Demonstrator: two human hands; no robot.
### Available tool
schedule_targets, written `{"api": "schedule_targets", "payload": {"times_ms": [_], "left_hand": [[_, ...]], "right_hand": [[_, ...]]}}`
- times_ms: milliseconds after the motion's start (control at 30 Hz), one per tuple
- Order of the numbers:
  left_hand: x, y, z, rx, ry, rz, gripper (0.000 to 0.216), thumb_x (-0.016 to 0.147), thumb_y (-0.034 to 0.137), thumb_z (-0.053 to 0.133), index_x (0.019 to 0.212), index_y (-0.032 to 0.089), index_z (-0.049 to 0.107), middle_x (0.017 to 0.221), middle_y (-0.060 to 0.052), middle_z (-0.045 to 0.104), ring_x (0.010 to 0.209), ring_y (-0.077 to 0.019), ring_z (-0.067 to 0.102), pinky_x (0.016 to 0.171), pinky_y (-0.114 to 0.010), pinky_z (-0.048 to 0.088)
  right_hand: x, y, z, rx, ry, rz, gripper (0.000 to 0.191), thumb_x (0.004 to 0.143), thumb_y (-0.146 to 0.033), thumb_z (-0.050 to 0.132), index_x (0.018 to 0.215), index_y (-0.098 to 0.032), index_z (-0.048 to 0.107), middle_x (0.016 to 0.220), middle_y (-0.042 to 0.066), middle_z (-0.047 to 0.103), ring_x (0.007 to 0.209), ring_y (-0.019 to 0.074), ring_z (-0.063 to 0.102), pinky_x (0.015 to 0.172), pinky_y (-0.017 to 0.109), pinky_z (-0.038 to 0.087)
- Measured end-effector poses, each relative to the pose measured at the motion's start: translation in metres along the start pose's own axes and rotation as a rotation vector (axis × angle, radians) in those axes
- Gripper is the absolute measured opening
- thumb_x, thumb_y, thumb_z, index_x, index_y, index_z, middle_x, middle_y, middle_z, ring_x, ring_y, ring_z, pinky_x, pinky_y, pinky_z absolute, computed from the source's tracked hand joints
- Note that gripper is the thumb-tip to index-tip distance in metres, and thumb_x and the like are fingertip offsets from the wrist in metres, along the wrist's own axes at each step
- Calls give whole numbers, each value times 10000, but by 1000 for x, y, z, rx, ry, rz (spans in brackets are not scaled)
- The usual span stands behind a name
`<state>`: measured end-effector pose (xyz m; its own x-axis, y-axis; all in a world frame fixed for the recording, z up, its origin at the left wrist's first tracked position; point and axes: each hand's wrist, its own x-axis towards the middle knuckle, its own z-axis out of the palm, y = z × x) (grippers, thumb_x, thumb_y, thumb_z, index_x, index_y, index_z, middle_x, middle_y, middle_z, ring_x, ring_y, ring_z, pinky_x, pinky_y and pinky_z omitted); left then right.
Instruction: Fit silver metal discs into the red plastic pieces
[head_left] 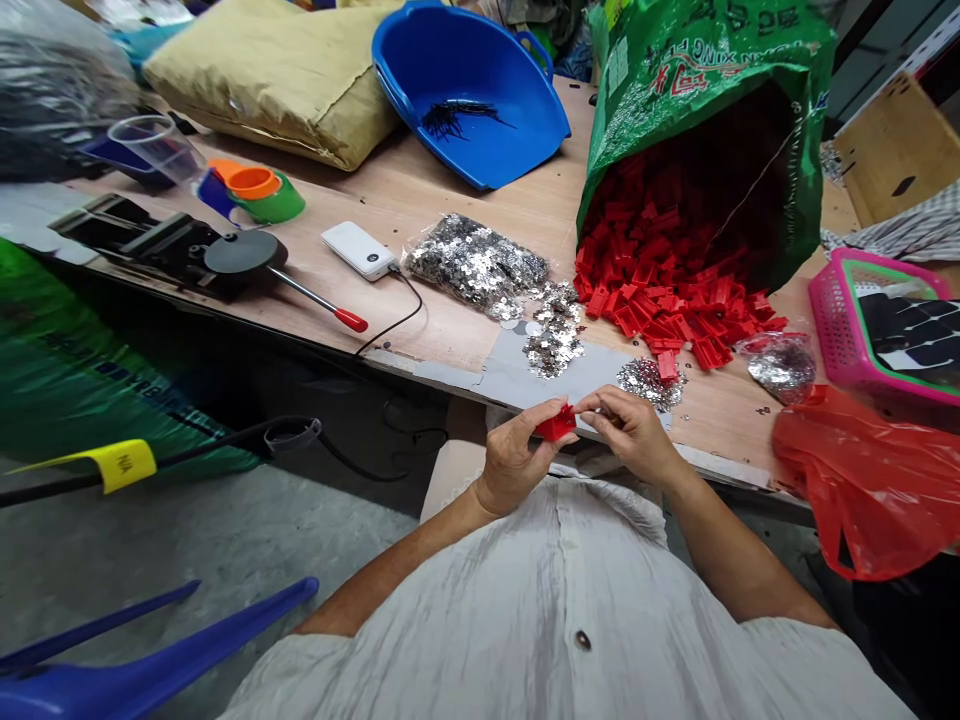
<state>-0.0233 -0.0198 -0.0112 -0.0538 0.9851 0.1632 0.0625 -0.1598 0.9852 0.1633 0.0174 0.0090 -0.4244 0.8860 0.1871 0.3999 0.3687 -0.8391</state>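
My left hand (517, 450) grips a small red plastic part (556, 424) between thumb and fingers, just in front of the table edge. Close beside it, my right hand (626, 430) is pinched, its fingertips at the right end of the red part. What the right fingers hold, if anything, is too small to make out. Beyond my hands lie a pile of flat silver metal pieces (553, 340) and, to the right, a heap of small metal pieces (649, 382). Many like red parts (652, 270) spill from a green sack (795, 150).
Behind the metal pile lie a bag of metal pieces (480, 262) and a white power bank (360, 250) with a cable. A black hand-lever device (240, 252) stands left. At the back is a blue scoop (480, 90). A pink basket (829, 310) and red plastic bag (862, 480) sit right.
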Motion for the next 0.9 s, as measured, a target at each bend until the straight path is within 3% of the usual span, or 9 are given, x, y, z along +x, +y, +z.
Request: {"api": "schedule_targets", "payload": {"times_ms": [200, 467, 667, 900], "left_hand": [[-1, 1, 1, -26, 13, -25, 407, 627, 157, 848, 995, 267, 715, 1101, -48, 742, 1052, -249, 682, 1017, -408, 481], [-5, 1, 3, 81, -58, 67, 360, 660, 160, 824, 985, 277, 720, 1069, -54, 754, 985, -251, 677, 955, -427, 477], [-8, -2, -1, 46, -113, 29, 405, 622, 152, 842, 995, 275, 741, 994, -53, 756, 909, -233, 671, 896, -385, 505], [-9, -18, -9, -94, -247, 21, 403, 627, 142, 844, 996, 261, 733, 1017, -72, 754, 922, -218, 657, 876, -358, 510]], "right_hand": [[-4, 6, 7, 259, -5, 272, 183, 859, -371, 648, 850, -212, 558, 720, -42, 511, 584, 97, 388, 541, 239, 317], [0, 9, 14, 639, -159, 406, 378, 784, -451, 710, 817, -222, 411, 669, -84, 392, 515, 64, 299, 461, 200, 249], [-15, 23, 21, 783, -238, 466, 428, 770, -472, 734, 925, -231, 415, 701, -88, 428, 491, 48, 311, 446, 187, 238], [-32, 26, 30, 1001, -192, 538, 493, 710, -416, 800, 948, -240, 405, 726, -87, 452, 477, 35, 302, 443, 181, 233]]}}
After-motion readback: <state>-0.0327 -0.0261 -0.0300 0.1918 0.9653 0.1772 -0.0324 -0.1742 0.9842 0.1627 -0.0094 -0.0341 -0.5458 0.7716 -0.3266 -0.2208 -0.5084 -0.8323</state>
